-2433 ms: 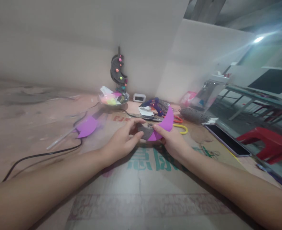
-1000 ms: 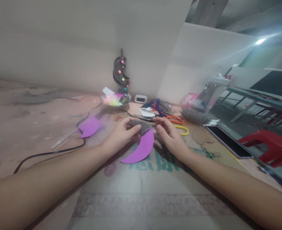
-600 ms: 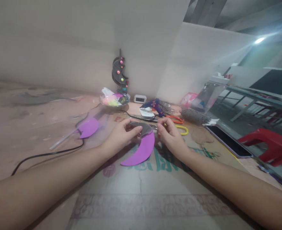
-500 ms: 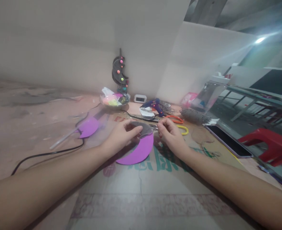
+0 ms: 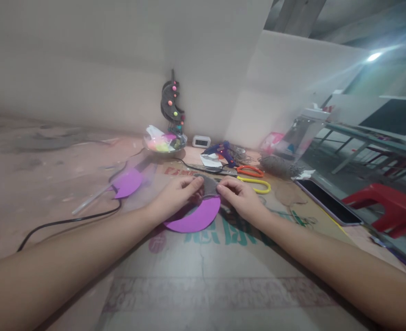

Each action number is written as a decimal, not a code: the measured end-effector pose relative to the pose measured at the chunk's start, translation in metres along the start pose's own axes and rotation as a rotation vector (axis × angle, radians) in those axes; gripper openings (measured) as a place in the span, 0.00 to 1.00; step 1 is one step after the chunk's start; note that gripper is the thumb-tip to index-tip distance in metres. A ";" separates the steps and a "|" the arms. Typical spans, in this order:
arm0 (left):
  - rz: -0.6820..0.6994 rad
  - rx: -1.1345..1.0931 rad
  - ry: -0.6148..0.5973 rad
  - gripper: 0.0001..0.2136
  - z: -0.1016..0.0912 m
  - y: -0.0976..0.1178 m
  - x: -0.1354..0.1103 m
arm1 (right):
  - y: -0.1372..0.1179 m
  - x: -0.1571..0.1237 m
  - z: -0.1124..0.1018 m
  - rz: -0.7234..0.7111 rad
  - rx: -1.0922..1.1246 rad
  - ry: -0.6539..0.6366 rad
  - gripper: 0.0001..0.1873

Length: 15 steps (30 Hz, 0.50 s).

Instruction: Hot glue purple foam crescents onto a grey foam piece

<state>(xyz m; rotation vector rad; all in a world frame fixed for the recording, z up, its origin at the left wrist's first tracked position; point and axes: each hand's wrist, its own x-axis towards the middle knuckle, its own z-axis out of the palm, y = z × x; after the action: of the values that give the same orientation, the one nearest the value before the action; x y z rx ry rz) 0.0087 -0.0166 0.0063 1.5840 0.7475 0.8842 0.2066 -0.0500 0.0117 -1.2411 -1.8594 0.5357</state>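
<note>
A purple crescent (image 5: pixel 198 216), flat like foam or card, has its upper part covered in grey yarn (image 5: pixel 210 186). My left hand (image 5: pixel 178 193) is closed on the covered part, thumb on top and fingers partly hidden beneath. At the crescent's right edge, my right hand (image 5: pixel 240 195) pinches with thumb and forefinger where the yarn meets the bare purple; the strand itself is too fine to make out. Just beyond that hand lie scissors with yellow handles (image 5: pixel 262 185) and a pair with orange handles (image 5: pixel 250 171).
Behind stand a decorated grey crescent (image 5: pixel 170 103), a clear bowl (image 5: pixel 165 147) of scraps, a small clock (image 5: pixel 201 141) and a glue gun (image 5: pixel 223 151). A grey yarn skein (image 5: pixel 280 166) and a phone (image 5: pixel 329 202) lie right. Another purple piece (image 5: pixel 129 183) lies left, near a black cord (image 5: pixel 68 220).
My right hand has moved left onto the crescent's edge. The crescent has turned slightly, its lower tip swinging left and up, and my left fingers have curled further around it.
</note>
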 end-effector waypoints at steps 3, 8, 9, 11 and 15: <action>-0.065 0.081 0.029 0.18 0.001 0.005 -0.001 | -0.001 0.001 0.000 -0.019 -0.009 -0.010 0.12; -0.096 0.159 0.068 0.17 0.001 0.006 -0.003 | 0.001 -0.002 0.001 -0.001 -0.002 0.008 0.15; -0.092 0.159 0.069 0.17 0.001 0.006 -0.002 | 0.002 -0.003 0.002 0.008 0.001 0.030 0.15; -0.078 0.160 0.069 0.17 0.001 0.005 -0.002 | 0.003 -0.002 -0.001 0.010 0.008 0.091 0.13; -0.090 0.145 0.082 0.18 0.000 0.005 0.000 | -0.020 0.007 -0.023 -0.103 -0.069 0.233 0.08</action>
<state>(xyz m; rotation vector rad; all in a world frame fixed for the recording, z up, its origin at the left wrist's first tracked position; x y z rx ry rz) 0.0085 -0.0177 0.0108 1.6343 0.9519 0.8490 0.2126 -0.0548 0.0420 -1.1912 -1.7447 0.2612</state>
